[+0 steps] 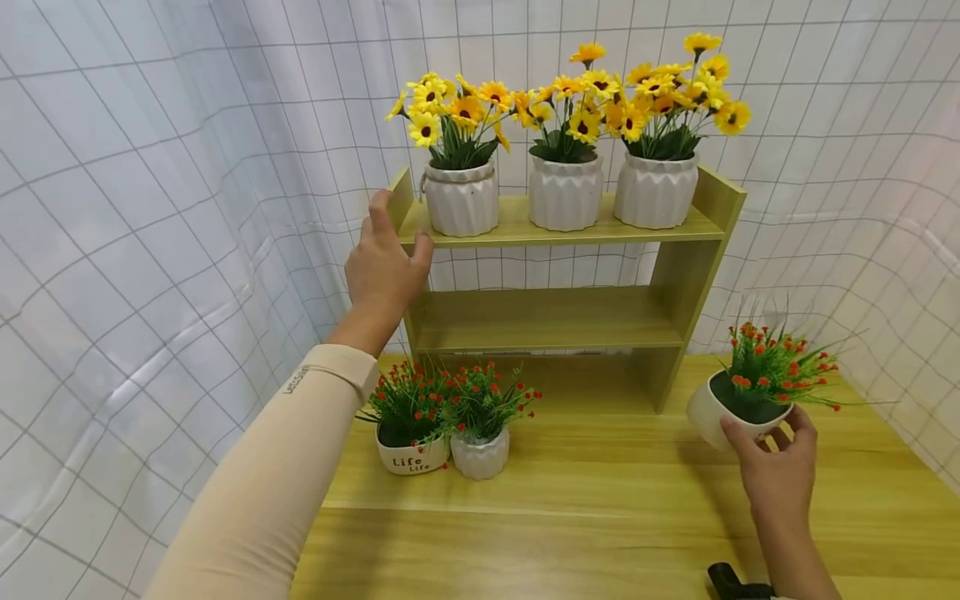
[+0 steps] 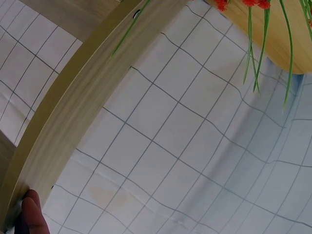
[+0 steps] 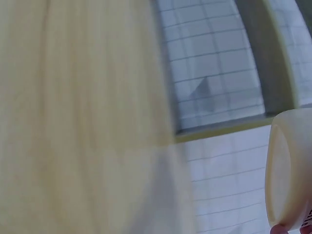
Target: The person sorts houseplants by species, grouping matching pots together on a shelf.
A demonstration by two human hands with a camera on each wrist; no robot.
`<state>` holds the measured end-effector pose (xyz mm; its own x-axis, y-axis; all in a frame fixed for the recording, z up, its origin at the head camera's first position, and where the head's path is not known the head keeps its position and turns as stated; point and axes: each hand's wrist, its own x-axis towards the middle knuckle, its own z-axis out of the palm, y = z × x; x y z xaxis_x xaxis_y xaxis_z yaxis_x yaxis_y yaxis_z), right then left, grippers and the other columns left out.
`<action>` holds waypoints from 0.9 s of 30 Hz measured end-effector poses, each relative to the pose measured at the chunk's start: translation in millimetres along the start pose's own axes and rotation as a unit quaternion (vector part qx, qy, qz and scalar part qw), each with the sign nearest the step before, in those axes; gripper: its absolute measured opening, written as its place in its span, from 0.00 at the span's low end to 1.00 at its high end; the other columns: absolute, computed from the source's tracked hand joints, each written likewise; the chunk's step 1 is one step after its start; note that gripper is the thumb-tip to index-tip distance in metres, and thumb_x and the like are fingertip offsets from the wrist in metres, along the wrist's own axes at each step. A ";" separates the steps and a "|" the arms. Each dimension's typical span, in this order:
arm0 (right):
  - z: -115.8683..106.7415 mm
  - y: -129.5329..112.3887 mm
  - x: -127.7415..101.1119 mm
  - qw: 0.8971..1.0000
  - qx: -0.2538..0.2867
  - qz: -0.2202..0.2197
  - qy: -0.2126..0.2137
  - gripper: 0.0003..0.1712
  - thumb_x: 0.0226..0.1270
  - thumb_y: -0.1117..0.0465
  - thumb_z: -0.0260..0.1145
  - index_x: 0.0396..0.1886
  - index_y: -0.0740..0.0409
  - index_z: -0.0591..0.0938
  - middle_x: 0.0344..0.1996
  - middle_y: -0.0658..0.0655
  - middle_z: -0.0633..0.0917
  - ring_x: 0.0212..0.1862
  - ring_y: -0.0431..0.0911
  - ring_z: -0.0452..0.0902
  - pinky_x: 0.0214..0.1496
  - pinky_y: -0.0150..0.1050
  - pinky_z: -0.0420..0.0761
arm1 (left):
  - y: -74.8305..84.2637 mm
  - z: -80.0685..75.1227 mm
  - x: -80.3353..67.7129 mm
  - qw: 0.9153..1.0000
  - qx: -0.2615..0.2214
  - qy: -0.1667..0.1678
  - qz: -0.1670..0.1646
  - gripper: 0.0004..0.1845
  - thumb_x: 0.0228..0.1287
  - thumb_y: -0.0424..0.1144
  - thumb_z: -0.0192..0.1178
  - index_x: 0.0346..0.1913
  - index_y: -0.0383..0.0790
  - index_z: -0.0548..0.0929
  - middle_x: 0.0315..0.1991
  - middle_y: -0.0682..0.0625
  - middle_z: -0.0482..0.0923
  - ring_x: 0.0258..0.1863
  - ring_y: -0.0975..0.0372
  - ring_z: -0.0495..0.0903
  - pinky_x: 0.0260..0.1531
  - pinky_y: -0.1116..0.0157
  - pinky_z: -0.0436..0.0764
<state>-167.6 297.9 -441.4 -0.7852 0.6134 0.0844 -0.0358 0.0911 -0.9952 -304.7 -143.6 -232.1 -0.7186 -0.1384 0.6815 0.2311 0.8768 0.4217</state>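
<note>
The right hand has its grip closed around a small white pot of red-flowered greenery, fingers curled on the near rim, holding it tilted toward the person; the head view does not show clearly whether it clears the wooden surface near the right edge. In the right wrist view the pot's pale base shows at the right border, the rest a blur. To the pot's left lies a broad stretch of bare surface, running to two more small red-flowered pots: one lettered "Life" and a ribbed one, just beside each other in front of the shelf's left foot. The left hand, arm in a beige sleeve, grips the left side panel of a two-tier wooden shelf, thumb on its front edge, fingers wrapped over the outer side. The middle tier stands open across its whole width. The top tier carries three white ribbed pots of yellow sunflowers in a row, filling it nearly edge to edge. A white gridded curtain hangs close behind and on both sides.
</note>
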 end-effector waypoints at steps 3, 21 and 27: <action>1.4 -8.3 -3.0 1.000 0.009 -0.013 -0.002 0.52 0.59 0.59 0.75 0.77 0.42 0.55 0.73 0.49 0.57 0.72 0.47 0.57 0.55 0.21 0.69 | -0.1 -0.7 0.0 1.000 0.000 -0.003 -0.003 0.33 0.68 0.54 0.50 0.72 0.53 0.53 0.51 0.36 0.75 0.33 0.38 0.80 0.33 0.44 0.77; 24.9 -53.9 -23.8 0.993 0.101 -0.060 -0.020 0.47 0.59 0.66 0.74 0.73 0.44 0.61 0.67 0.48 0.63 0.68 0.49 0.62 0.46 0.21 0.74 | -1.4 -0.4 1.4 1.000 0.000 -0.007 -0.002 0.33 0.68 0.54 0.49 0.72 0.54 0.52 0.52 0.36 0.74 0.33 0.38 0.80 0.34 0.44 0.77; 39.7 -58.7 -29.7 0.991 0.113 -0.067 -0.033 0.47 0.59 0.66 0.74 0.74 0.46 0.60 0.67 0.49 0.62 0.68 0.50 0.62 0.48 0.22 0.75 | -0.5 -0.5 0.6 1.000 -0.001 -0.011 -0.003 0.33 0.69 0.55 0.49 0.72 0.54 0.52 0.52 0.36 0.74 0.33 0.39 0.80 0.34 0.44 0.77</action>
<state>-166.7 243.2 -387.5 -0.8032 0.5536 0.2201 -0.2733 -0.0142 -0.9618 -304.9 -144.4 -231.7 -0.7339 -0.1345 0.6658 0.2271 0.8752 0.4272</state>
